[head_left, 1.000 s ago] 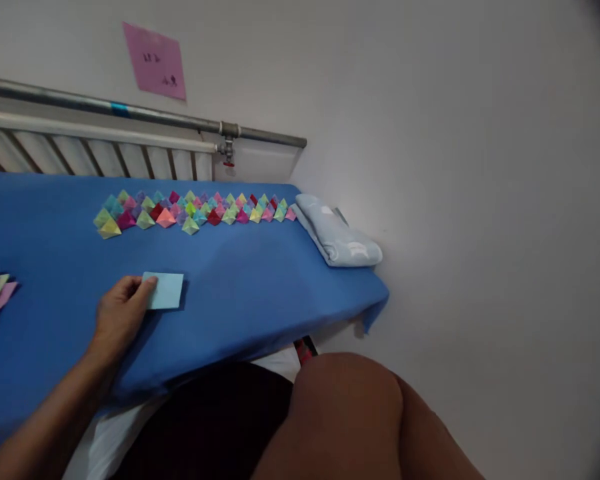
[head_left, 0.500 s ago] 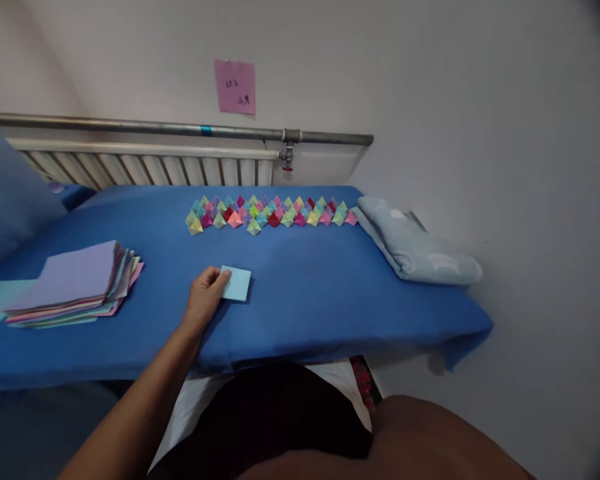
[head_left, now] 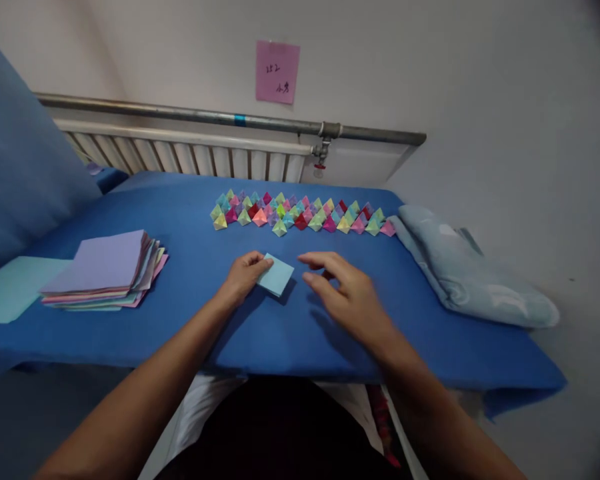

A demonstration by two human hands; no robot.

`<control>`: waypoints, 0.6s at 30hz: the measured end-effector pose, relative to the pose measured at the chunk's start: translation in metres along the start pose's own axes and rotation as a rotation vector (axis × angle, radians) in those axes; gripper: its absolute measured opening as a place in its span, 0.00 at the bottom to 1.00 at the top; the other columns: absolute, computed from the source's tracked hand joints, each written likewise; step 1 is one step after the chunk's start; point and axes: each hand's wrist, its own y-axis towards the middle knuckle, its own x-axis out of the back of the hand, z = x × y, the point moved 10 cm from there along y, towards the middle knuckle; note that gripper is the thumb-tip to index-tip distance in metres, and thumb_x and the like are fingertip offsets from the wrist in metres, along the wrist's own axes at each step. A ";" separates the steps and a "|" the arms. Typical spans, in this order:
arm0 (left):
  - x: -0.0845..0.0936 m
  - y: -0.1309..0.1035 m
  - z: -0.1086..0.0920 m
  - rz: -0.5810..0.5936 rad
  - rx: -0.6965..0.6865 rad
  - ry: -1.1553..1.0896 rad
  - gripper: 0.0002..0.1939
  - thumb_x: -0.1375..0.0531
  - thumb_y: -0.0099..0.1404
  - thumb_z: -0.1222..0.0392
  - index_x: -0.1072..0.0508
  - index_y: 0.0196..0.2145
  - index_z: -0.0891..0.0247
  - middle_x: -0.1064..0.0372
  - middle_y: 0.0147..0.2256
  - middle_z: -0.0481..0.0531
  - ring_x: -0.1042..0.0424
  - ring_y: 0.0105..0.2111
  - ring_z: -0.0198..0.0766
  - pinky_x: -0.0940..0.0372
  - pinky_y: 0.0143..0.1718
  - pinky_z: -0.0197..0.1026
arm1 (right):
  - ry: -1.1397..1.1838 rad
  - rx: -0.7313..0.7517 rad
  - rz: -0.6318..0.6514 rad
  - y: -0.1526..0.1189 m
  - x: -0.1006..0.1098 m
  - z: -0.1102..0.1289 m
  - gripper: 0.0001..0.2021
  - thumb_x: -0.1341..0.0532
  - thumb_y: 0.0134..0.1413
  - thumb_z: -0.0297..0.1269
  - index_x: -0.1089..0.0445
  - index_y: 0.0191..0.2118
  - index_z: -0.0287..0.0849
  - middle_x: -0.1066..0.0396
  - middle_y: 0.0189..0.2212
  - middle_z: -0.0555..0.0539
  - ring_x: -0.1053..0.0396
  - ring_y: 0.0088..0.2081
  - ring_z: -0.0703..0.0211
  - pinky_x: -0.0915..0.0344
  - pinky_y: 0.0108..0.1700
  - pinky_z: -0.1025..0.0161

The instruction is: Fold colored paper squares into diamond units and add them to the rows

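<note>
Between thumb and fingers, my left hand (head_left: 246, 275) grips a small folded square of light blue paper (head_left: 277, 274), held just over the blue cloth with a shadow beneath it. To its right hovers my right hand (head_left: 347, 290), thumb and fingers apart and nothing between them, a short gap from the paper's edge. Beyond both hands, rows of small folded paper pieces (head_left: 300, 215) in many colours lie close together on the cloth. A stack of coloured paper sheets (head_left: 105, 267) sits to the left, a purple sheet on top.
A light blue sheet (head_left: 17, 290) lies left of the stack. The blue-covered table (head_left: 190, 247) meets a radiator (head_left: 190, 157) and pipe at the back. A folded pale blue blanket (head_left: 480, 273) rests at the right. On the wall hangs a pink note (head_left: 277, 72).
My right hand has come into view from the lower right, beside the paper. My left hand has tilted and lifted the paper slightly. The camera view has shifted.
</note>
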 end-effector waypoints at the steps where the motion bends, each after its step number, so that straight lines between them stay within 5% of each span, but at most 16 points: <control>1: -0.005 0.001 0.001 0.023 0.009 -0.015 0.18 0.33 0.47 0.46 0.32 0.22 0.63 0.36 0.18 0.43 0.40 0.18 0.29 0.46 0.21 0.33 | 0.019 -0.074 -0.038 0.018 -0.001 -0.017 0.13 0.43 0.59 0.38 0.28 0.48 0.44 0.29 0.44 0.44 0.31 0.45 0.55 0.34 0.46 0.58; 6: -0.024 0.018 0.004 0.097 0.051 -0.070 0.20 0.33 0.45 0.44 0.31 0.23 0.64 0.35 0.19 0.44 0.39 0.19 0.30 0.45 0.23 0.34 | 0.195 -0.282 0.130 0.070 -0.048 -0.076 0.21 0.38 0.53 0.35 0.33 0.54 0.38 0.28 0.39 0.44 0.31 0.40 0.59 0.35 0.43 0.61; 13: -0.032 0.054 0.009 0.145 0.108 -0.059 0.22 0.33 0.46 0.42 0.31 0.23 0.65 0.38 0.18 0.44 0.41 0.17 0.29 0.46 0.20 0.34 | 0.426 -0.448 0.285 0.091 -0.074 -0.119 0.24 0.40 0.49 0.29 0.35 0.54 0.40 0.41 0.19 0.59 0.44 0.17 0.69 0.45 0.21 0.68; 18: -0.024 0.071 0.020 0.120 0.117 -0.019 0.20 0.36 0.51 0.42 0.30 0.26 0.64 0.36 0.21 0.46 0.38 0.19 0.32 0.44 0.19 0.34 | 0.494 -0.450 0.172 0.090 -0.072 -0.147 0.19 0.37 0.45 0.31 0.32 0.46 0.41 0.40 0.20 0.59 0.43 0.22 0.69 0.45 0.26 0.69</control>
